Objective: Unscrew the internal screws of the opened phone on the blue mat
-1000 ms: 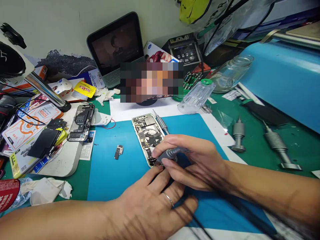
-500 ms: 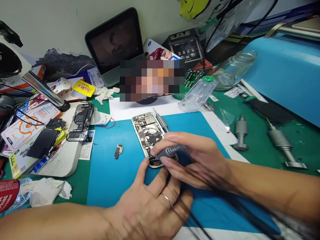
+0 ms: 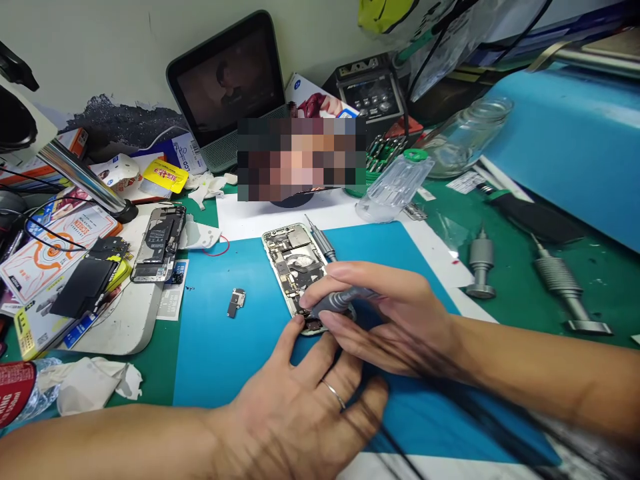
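Observation:
An opened phone (image 3: 293, 263) with bare circuitry lies on a blue mat (image 3: 225, 347). My right hand (image 3: 385, 317) is closed round a grey screwdriver (image 3: 340, 303), its tip down at the phone's near end. My left hand (image 3: 305, 400), a ring on one finger, lies flat on the mat with fingers spread; its index fingertip touches the phone's near edge. A second screwdriver (image 3: 321, 241) lies along the phone's right side. A small loose part (image 3: 236, 301) sits on the mat to the left.
Another opened phone (image 3: 160, 243) and dark flat parts (image 3: 87, 280) rest on a white tray at left. A clear bottle (image 3: 395, 187), a glass jar (image 3: 467, 137) and two metal tools (image 3: 480, 263) stand at right. A tablet (image 3: 227, 87) leans on the wall.
My left hand has slid forward and its index finger has reached the phone's near edge. My right hand has kept the screwdriver at the same spot.

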### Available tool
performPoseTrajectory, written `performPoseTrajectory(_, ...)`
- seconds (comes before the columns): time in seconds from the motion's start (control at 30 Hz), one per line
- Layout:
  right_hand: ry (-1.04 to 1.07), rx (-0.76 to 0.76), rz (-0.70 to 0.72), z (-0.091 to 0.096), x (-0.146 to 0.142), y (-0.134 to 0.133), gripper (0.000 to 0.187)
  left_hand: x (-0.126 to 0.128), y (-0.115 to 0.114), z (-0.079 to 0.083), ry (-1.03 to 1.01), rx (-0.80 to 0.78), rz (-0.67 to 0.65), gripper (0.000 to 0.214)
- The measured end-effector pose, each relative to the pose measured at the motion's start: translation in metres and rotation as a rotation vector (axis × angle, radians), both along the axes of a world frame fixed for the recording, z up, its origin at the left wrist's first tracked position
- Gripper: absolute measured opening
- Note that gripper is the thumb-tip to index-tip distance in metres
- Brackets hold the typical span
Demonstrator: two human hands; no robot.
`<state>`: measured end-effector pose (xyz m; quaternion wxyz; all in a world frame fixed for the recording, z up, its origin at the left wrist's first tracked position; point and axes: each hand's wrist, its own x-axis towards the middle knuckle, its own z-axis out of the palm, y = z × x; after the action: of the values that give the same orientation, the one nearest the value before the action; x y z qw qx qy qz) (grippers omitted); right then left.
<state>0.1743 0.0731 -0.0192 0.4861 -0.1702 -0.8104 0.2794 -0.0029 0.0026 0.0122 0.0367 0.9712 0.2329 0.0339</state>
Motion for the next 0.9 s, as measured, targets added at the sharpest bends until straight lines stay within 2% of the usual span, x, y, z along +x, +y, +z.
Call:
performPoseTrajectory(0.2, 0.012, 0.012, 0.040, -0.0007, -0.0002, 0.0022, 0.069, 0.0010, 0.0009, 0.0026, 0.030, 0.034, 0.017, 0.070)
performPoseTrajectory(0.9, 0.048, 0.007, -0.077, 0.0048, -0.0005, 0.0014, 0.071, 0.0005, -0.0006, -0.0031, -0.025, -0.017, 0.018, 0.069)
